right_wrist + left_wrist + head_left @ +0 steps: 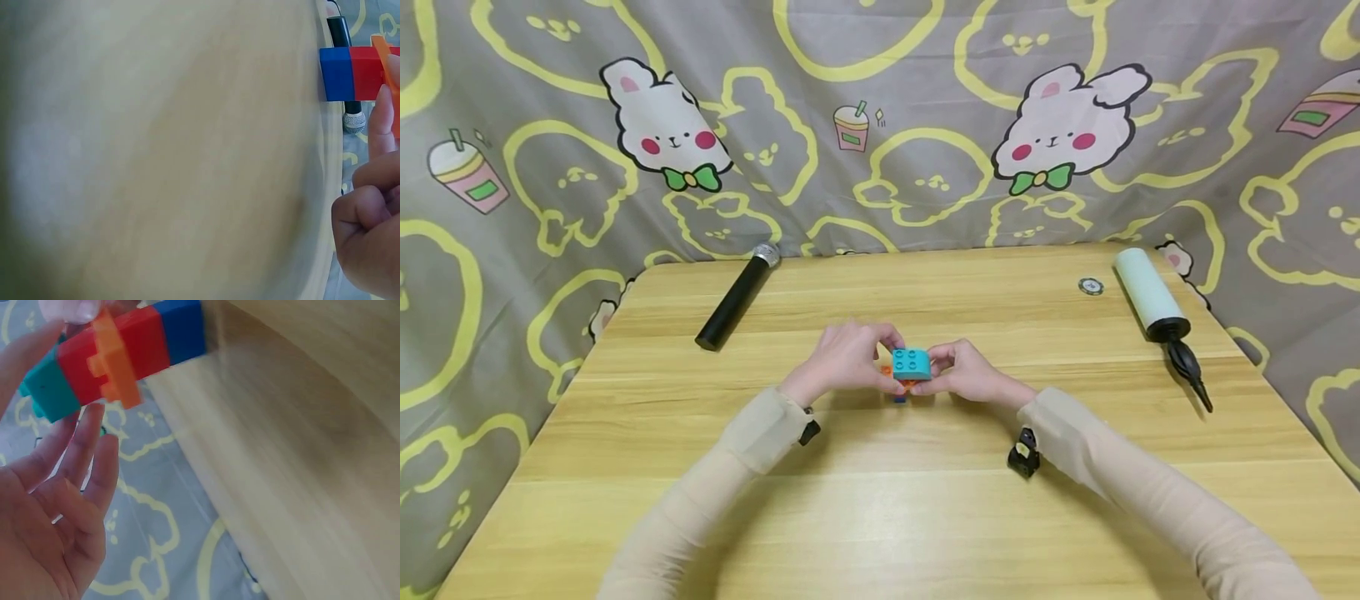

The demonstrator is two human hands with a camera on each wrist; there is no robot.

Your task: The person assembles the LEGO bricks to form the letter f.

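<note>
A small stack of toy building blocks is held between both hands over the middle of the table. Its top is a teal block [912, 364] with studs and one rounded end. Below it come red blocks [145, 339], crossed by a thin orange block [117, 359] that juts out sideways, and a blue block [181, 330] at the bottom. My left hand [844, 358] grips the stack near the teal block, thumb and fingertips on opposite sides. From the other side, my right hand [966, 372] pinches it, fingertips at the orange and red blocks in the right wrist view.
On the wooden table [880, 517], a black microphone [737, 296] lies at the back left. At the back right are a poker chip [1091, 286] and a pale green hand pump [1150, 296] with a black nozzle. A patterned curtain [910, 108] hangs behind the table.
</note>
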